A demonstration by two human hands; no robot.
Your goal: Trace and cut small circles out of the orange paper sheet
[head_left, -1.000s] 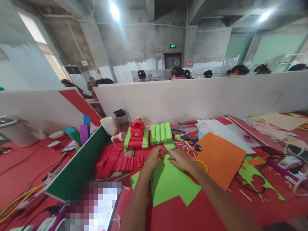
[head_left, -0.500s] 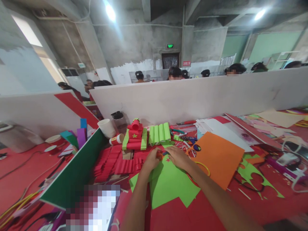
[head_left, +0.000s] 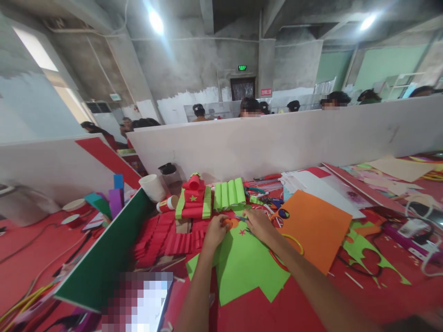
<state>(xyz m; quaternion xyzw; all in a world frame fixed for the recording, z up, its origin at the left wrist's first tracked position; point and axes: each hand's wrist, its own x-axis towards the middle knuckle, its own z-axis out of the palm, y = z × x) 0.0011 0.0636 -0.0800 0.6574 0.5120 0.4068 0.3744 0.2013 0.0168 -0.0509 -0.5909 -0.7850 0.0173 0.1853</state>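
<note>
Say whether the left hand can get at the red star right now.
Probably yes: the red star lies uncovered on the green sheet, near the left hand. The orange piece it appears to hold might need setting down first.

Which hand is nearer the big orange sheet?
Right. The right hand is just left of the orange sheet; the left hand is farther left, beyond the right.

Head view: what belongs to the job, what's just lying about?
Likely in use:
- orange piece at left hand
- green sheet under right hand
- small red star on that sheet

Apparently lying about:
- orange sheet
- cut-out green scrap
- black-lidded container
</note>
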